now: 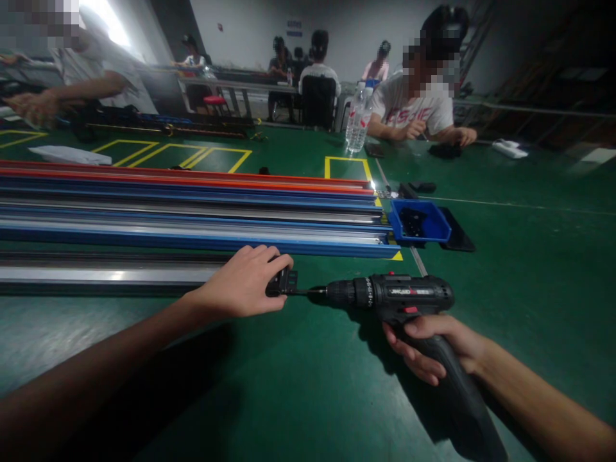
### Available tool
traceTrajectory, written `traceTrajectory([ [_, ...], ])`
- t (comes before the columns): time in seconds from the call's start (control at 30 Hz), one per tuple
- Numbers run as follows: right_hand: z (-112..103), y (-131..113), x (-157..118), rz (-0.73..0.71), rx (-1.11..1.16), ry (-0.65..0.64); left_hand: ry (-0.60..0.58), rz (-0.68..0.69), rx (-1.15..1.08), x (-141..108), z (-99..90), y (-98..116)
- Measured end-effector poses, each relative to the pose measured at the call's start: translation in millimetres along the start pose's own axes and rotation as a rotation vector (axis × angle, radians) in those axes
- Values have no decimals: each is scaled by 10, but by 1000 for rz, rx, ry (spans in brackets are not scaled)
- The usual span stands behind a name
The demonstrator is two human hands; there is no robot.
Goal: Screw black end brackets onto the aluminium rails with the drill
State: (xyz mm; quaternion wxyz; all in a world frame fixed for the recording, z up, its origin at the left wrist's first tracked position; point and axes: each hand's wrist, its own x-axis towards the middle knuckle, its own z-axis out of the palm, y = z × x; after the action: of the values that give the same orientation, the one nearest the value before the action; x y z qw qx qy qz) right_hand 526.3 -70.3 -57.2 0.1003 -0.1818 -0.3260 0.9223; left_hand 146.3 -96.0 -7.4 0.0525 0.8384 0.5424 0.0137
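My left hand point(245, 282) is closed around the right end of a long dark metal profile point(120, 274), where a black end piece point(279, 282) shows past the fingers. In my right hand point(428, 346) is a black cordless drill point(409, 294), gripped by its handle and lying level. Its thin bit points left and its tip meets the black end piece; whether it sits in a screw is too small to tell. Behind my left hand lie several blue profiles point(289, 247) and an orange one point(240, 181), side by side.
A blue bin point(445, 224) with small black parts stands beyond the drill. Water bottles point(357, 122) stand farther back. A person in a white shirt point(414, 109) sits across the green table point(308, 385); another point(106, 77) works at the far left. Yellow tape outlines point(346, 158) mark the surface.
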Motion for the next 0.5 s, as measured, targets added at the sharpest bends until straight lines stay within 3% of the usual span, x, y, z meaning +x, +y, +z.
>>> traceTrajectory([
  [0.5, 27, -12, -7, 8, 30, 12, -3, -1, -2, -3, 11, -8],
])
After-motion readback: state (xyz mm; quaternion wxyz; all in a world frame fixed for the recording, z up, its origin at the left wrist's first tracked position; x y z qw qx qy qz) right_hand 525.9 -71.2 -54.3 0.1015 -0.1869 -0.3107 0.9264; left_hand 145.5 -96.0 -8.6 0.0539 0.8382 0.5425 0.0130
